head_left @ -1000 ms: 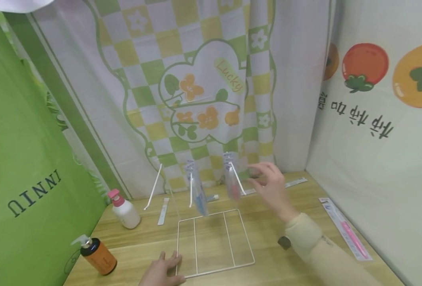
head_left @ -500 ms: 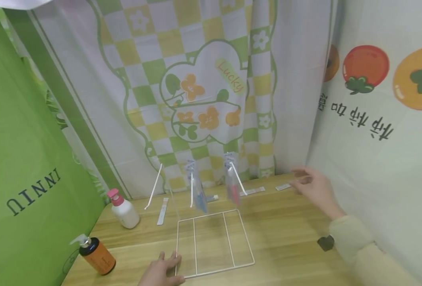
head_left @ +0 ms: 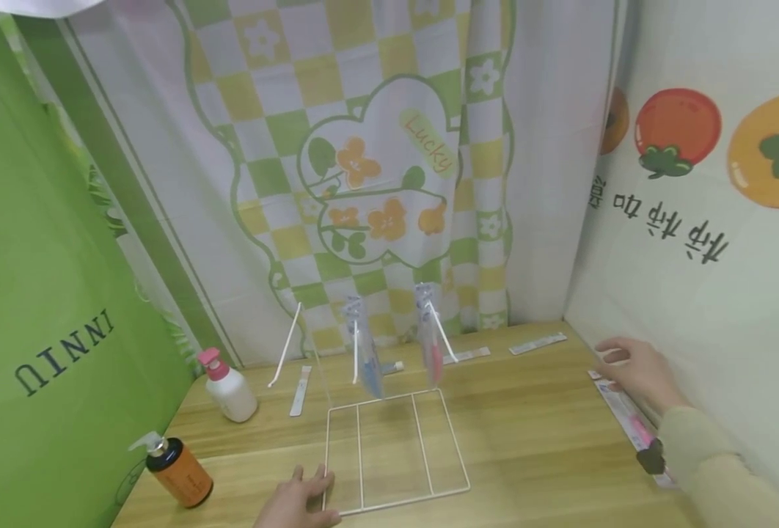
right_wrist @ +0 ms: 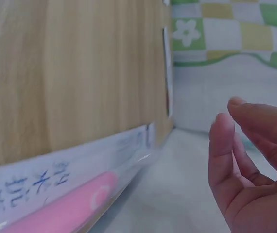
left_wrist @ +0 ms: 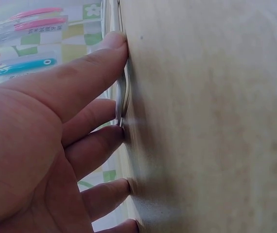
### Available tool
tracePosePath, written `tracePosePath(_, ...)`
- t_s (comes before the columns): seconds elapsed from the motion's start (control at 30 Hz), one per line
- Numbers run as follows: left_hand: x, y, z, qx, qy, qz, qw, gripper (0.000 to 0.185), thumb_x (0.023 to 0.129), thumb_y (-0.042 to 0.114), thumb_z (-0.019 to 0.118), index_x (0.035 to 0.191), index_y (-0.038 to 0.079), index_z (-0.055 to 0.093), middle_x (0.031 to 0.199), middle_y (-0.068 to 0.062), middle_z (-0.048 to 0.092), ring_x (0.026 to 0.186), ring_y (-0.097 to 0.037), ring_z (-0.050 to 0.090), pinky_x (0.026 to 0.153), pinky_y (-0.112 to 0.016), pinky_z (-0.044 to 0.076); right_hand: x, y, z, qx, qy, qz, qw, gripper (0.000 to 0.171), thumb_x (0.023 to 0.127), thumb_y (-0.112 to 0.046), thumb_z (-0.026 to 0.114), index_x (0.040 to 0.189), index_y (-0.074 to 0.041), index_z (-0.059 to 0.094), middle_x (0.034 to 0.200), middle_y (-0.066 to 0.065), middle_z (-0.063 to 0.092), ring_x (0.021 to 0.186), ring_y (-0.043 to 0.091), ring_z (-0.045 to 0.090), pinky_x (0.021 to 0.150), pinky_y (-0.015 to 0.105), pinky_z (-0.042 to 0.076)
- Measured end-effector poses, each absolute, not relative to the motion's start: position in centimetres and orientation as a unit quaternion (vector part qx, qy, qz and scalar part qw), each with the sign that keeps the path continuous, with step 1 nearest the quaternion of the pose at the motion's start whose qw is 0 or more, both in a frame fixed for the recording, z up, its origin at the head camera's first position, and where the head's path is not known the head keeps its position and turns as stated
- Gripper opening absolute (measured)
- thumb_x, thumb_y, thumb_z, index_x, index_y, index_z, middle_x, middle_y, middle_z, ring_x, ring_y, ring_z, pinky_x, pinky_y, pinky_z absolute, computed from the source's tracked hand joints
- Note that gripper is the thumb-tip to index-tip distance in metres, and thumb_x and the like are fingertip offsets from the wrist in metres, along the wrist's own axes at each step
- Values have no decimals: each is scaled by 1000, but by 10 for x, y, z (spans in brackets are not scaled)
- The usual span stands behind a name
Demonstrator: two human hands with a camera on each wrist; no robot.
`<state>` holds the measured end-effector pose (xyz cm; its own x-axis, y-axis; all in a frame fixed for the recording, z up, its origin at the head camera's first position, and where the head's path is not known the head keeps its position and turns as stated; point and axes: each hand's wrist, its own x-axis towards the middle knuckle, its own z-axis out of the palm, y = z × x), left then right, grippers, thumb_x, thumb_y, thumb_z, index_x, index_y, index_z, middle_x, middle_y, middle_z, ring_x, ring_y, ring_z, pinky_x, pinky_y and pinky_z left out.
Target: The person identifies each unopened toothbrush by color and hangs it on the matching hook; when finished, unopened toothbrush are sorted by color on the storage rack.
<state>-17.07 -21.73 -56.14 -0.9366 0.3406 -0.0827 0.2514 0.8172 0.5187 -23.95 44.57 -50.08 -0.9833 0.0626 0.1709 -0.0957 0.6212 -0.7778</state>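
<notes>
My left hand (head_left: 297,500) rests at the front left corner of a white wire rack (head_left: 399,504), its spread fingers touching the base wire and tabletop. The left wrist view shows the thumb (left_wrist: 113,41) against the wire. My right hand (head_left: 643,375) hovers over a packaged pink toothbrush (head_left: 639,429) lying along the table's right edge. Its fingers are loosely bent and hold nothing; in the right wrist view they are apart from the pack (right_wrist: 65,194). On the rack's prongs hang a packaged blue toothbrush (head_left: 368,367) and a packaged pink toothbrush (head_left: 434,359).
A white pump bottle with a pink top (head_left: 232,392) and an orange-and-black pump bottle (head_left: 181,473) stand on the left. Several narrow flat strips, including one at the back right (head_left: 538,343), lie along the table's back. A patterned curtain (head_left: 376,176) hangs behind.
My right hand has moved right and toward me, from beside the hanging pink toothbrush to over the packaged one at the right edge. The left hand has stayed on the rack.
</notes>
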Motion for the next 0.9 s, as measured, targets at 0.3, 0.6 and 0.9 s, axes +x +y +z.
tracePosePath(0.3,-171,-217,-561,153,949,260,91,74,85,45,90,145,10,68,156,-25,55,125,-85,37,91,-96,31,-244,479,-532,-1,-921,389,17,52,92,-13,81,134,12,64,101,20,77,70,22,69,62,36,60)
tracePosePath(0.6,-169,-215,-561,145,952,255,93,74,85,45,90,146,11,67,156,-29,53,121,-87,38,90,-96,32,-242,478,-539,-38,-892,448,-38,59,92,-4,78,142,16,54,83,9,68,60,16,63,56,32,60)
tracePosePath(0.9,-169,-215,-560,147,950,258,95,73,85,45,90,146,11,68,157,-26,54,123,-87,36,90,-96,31,-248,481,-544,-24,-906,419,-55,65,90,-8,81,145,13,53,82,7,68,60,14,64,55,29,60)
